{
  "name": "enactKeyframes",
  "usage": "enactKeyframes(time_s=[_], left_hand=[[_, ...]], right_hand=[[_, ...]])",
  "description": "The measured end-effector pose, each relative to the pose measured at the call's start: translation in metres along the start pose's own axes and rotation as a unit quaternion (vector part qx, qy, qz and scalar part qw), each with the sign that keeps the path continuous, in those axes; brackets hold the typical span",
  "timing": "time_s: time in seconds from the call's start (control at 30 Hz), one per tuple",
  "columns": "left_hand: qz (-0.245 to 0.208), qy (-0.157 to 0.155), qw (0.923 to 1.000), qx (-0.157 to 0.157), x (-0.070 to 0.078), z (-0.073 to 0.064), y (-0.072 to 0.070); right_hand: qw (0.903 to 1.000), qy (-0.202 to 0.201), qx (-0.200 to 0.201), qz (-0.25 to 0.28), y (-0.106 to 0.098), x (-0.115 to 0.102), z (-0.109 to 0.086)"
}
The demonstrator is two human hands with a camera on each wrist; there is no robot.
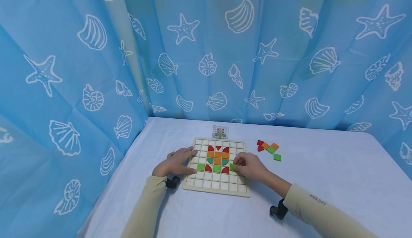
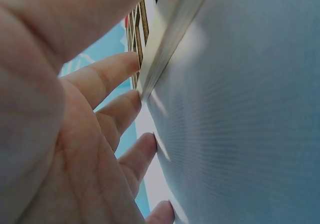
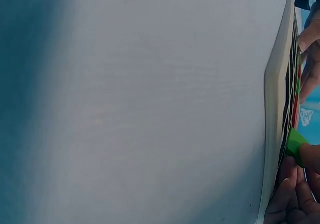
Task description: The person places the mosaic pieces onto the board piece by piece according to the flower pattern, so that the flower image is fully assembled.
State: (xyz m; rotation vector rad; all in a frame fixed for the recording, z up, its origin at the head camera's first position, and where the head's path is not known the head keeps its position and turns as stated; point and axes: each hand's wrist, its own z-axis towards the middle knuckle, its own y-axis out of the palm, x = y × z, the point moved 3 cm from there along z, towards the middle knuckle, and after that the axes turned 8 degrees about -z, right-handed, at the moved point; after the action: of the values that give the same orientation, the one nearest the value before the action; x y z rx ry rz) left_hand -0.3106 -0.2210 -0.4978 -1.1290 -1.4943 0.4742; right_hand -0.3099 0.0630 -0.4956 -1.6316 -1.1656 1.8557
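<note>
A square wooden grid board [image 1: 193, 182] lies on the white table, with red, orange and green tiles forming a symmetrical figure in its middle. My left hand [image 1: 177, 162] rests at the board's left edge, fingers spread; the left wrist view shows its fingertips by the wooden rim [image 2: 167, 38]. Between thumb and fingers, my right hand [image 1: 252, 166] pinches a green square tile [image 3: 296, 143] over the right side of the grid. In the right wrist view that tile is tilted against the board. Another green square [image 1: 201, 167] sits in the same row at the left.
Beyond the board's far edge stands a small pattern card [image 1: 220, 132] with a similar figure. Several loose tiles, including an orange square [image 1: 275, 146] and a green square [image 1: 277, 157], lie to the right. A blue shell-print curtain [image 1: 206, 52] hangs behind the table.
</note>
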Motion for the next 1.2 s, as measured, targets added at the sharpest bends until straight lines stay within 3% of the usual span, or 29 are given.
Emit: enactKeyframes(time_s=[0.37,1.2], left_hand=[[0.002,-0.001,1.0000,0.000,-0.001,0.001,0.000],[-0.003,0.007,1.0000,-0.005,0.000,-0.001,-0.001]], right_hand=[[0.9978,-0.010,-0.031,-0.058,0.004,-0.004,-0.002],[0.9967,0.001,-0.081,0.007,0.001,0.010,0.007]])
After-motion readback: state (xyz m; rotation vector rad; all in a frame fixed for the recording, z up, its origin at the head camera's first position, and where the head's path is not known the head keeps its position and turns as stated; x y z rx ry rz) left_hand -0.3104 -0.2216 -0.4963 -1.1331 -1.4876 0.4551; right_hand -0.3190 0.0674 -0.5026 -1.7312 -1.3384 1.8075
